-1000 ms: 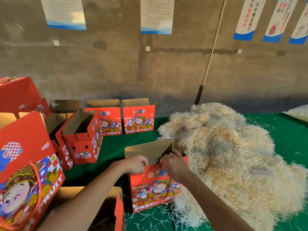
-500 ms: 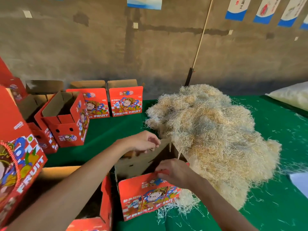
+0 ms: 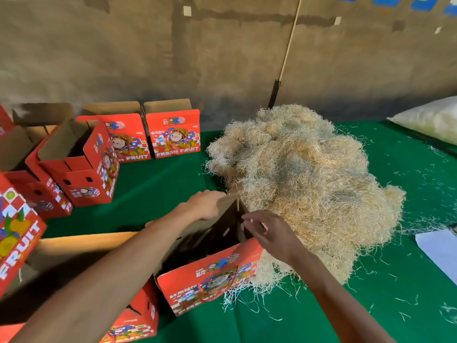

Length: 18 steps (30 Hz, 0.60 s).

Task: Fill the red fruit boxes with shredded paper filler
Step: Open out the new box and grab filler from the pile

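**Open red box against the filler heap**

Your red fruit box (image 3: 210, 276) stands on the green table (image 3: 309, 323), just in front of you, with its right side touching the big heap of shredded paper filler (image 3: 304, 184). Its top is open: plain brown flaps stand up at the back, and the inside looks dark. The near face is bright red with a cartoon figure, checker pattern and white "FRESH FRUIT" lettering; loose pale strands lie around its lower right corner.

Your left hand (image 3: 206, 204) grips the upright rear flap, fingers curled over its top edge. Your right hand (image 3: 269, 233) hovers over the box's right edge beside the heap, fingers spread and loose, holding nothing.

More red boxes (image 3: 81, 164) stand open at the left.
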Each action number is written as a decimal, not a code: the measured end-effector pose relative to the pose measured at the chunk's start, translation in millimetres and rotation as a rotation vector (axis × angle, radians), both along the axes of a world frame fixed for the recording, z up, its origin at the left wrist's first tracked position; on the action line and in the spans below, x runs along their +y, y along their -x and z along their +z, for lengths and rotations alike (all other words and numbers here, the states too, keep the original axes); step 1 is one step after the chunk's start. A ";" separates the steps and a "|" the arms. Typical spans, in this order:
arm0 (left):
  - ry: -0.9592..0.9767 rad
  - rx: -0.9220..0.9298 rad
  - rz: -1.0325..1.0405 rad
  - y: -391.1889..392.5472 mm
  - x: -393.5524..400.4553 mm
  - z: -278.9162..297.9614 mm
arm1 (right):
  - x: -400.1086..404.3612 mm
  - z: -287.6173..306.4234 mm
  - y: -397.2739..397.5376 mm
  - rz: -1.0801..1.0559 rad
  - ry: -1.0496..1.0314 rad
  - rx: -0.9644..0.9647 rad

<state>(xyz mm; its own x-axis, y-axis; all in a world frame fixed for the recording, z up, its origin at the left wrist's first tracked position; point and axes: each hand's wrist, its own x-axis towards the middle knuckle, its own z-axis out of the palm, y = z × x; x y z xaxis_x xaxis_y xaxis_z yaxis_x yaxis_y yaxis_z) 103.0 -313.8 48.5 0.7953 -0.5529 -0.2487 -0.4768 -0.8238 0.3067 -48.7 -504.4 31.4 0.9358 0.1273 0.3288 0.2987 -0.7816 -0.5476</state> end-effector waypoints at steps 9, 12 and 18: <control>-0.041 -0.028 -0.017 -2.7 9.2 2.3 | -43.4 -81.0 -31.2 -0.227 0.135 0.436; -0.035 -0.024 -0.033 -0.4 11.7 1.9 | -37.9 -118.3 -26.3 -0.170 0.407 0.651; -0.056 -0.025 -0.060 2.6 21.3 0.2 | -7.6 -185.8 -3.6 -0.144 0.578 0.847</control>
<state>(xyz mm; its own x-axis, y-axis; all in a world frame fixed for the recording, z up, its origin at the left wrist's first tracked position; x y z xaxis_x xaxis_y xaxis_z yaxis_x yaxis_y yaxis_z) 100.4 -292.6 48.7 0.7676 -0.5852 -0.2612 -0.5326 -0.8093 0.2479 -45.1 -511.9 -154.5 0.8506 -0.0756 -0.5203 -0.1273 -0.9898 -0.0644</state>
